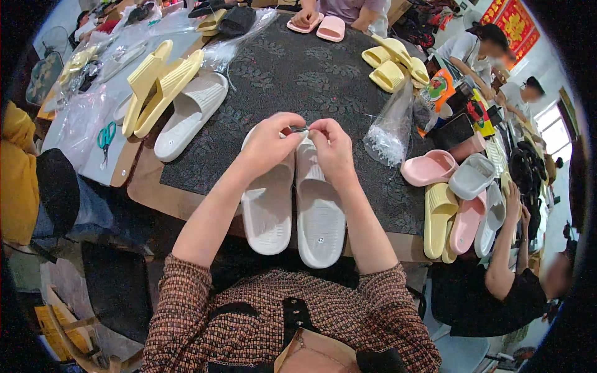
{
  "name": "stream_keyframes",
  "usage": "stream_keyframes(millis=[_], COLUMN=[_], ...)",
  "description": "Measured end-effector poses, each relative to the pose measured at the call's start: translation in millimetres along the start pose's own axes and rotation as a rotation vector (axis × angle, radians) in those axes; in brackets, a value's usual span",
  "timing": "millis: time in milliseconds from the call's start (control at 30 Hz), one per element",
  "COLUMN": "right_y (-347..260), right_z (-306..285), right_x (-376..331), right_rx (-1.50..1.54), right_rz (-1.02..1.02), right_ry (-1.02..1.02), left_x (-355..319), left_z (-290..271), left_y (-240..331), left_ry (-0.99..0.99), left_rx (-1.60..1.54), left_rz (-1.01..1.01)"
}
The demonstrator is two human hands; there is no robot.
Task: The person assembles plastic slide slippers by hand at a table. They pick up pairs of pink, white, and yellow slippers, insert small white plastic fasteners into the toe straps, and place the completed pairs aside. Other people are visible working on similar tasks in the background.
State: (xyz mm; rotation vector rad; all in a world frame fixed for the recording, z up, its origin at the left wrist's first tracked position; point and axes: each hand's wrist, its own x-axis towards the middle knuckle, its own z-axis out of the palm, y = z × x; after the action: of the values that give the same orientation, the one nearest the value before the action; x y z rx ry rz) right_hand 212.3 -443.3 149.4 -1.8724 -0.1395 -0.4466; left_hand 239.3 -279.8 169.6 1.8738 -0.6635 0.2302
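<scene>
A pair of grey slide sandals lies side by side before me, the left sandal (pixel 267 211) and the right sandal (pixel 320 221), heels toward me and over the table's near edge. Above their toe ends my left hand (pixel 273 144) and my right hand (pixel 333 149) meet, fingers and thumbs pinched together. Between the fingertips is a small dark, shiny piece (pixel 299 129), too small to name. Both hands partly cover the sandals' straps.
The table bears a dark floral mat (pixel 261 81). At left lie yellow slides (pixel 163 93), a light grey slide (pixel 194 115) and teal-handled scissors (pixel 106 138). At right are a bag of white bits (pixel 388 140) and several coloured slides (pixel 440 208). Other people work around the table.
</scene>
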Motion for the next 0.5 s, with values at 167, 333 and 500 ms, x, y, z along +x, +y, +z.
stream_keyframes(millis=[167,333,500], right_y=[5.9,5.3,10.6], right_z=[-4.6,-2.4,-1.4], right_x=[-5.7,-10.3,-13.5], right_rx=[0.038,0.018,0.010], right_rz=[0.025,0.027,0.048], right_ry=[0.049,0.025,0.039], left_x=[11.3,6.2,2.4], left_z=[14.3,18.2,17.1], left_y=[-12.3,-16.7,-20.4], left_ry=[-0.227,-0.141,-0.164], left_rx=[-0.539,-0.773,-0.829], left_rz=[-0.475,-0.557,-0.523])
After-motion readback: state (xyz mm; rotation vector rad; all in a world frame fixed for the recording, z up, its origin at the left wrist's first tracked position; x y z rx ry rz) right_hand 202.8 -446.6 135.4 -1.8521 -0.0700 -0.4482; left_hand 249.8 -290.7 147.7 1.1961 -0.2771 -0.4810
